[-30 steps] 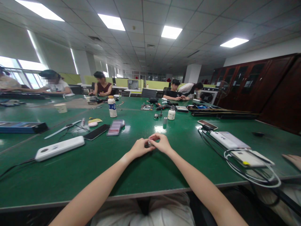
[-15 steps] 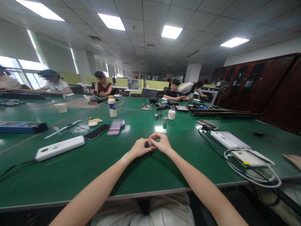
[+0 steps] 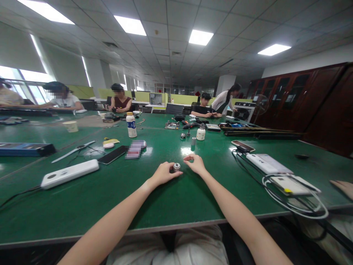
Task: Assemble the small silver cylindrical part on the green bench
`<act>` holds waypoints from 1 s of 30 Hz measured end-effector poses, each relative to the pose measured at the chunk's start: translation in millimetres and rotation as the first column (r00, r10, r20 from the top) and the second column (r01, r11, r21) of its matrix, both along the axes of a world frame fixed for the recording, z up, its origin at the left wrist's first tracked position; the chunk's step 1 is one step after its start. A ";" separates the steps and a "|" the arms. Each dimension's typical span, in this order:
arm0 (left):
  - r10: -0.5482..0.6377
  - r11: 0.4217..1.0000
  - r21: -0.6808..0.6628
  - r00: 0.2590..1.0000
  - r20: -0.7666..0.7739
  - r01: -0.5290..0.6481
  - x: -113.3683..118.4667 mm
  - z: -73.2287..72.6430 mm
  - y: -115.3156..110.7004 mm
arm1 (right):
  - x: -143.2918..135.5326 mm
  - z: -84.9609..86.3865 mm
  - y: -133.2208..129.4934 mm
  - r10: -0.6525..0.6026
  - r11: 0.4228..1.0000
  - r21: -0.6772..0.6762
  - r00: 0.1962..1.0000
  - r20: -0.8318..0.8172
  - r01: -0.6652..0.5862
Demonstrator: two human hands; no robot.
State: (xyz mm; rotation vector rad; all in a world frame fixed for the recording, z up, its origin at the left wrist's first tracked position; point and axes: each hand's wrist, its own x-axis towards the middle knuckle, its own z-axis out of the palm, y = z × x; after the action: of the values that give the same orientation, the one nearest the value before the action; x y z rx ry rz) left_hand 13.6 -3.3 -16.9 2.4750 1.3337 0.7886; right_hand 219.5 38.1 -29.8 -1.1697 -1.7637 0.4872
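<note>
A small silver metal cylinder (image 3: 177, 167) stands on the green table, a dark opening in its top. My left hand (image 3: 165, 173) grips it from the left, thumb in front and fingers behind. Just to its right, apart from the cylinder, is my right hand (image 3: 196, 163). Its thumb and fingertips are drawn together in a pinch; anything between them is too small to make out. Beyond the hands stands another grey metal cylinder (image 3: 193, 141), near a small white bottle (image 3: 201, 134) and small dark metal parts (image 3: 183, 135).
A white power strip (image 3: 70, 173), a black phone (image 3: 113, 155) and a labelled bottle (image 3: 131, 125) are on the left. To the right lie power banks (image 3: 261, 163) with looped white cables (image 3: 296, 213). Another person's hand (image 3: 342, 187) rests at the right edge. Several people sit or stand beyond.
My right hand has come off the metal cylinder and moved a little right, uncovering its top. My left hand stays around it. In the background, a standing person has straightened up somewhat.
</note>
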 end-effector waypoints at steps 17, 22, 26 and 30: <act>0.000 1.000 0.021 1.000 -0.003 0.000 -1.0 -4.4 3.0 | -18.9 9.6 -11.6 0.144 0.989 0.001 0.961 -0.235 -0.148; 0.017 1.000 0.008 1.000 -0.011 -0.017 -0.6 -3.6 2.5 | -35.7 17.4 -30.5 0.247 0.968 0.017 0.945 -0.217 -0.249; 0.007 1.000 -0.001 1.000 -0.005 -0.007 0.0 -3.5 2.1 | -36.2 19.7 -35.7 0.220 0.976 0.028 0.961 -0.168 -0.218; 0.016 1.000 -0.005 1.000 -0.001 -0.016 0.8 -2.2 1.5 | -35.0 20.2 -35.4 0.211 0.977 0.012 0.970 -0.118 -0.211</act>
State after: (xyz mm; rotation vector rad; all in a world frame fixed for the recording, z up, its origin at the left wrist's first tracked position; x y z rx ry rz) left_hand 14.4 -1.8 -19.1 2.4646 1.3557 0.7870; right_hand 184.5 2.6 -9.5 -0.9373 -1.7924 0.6695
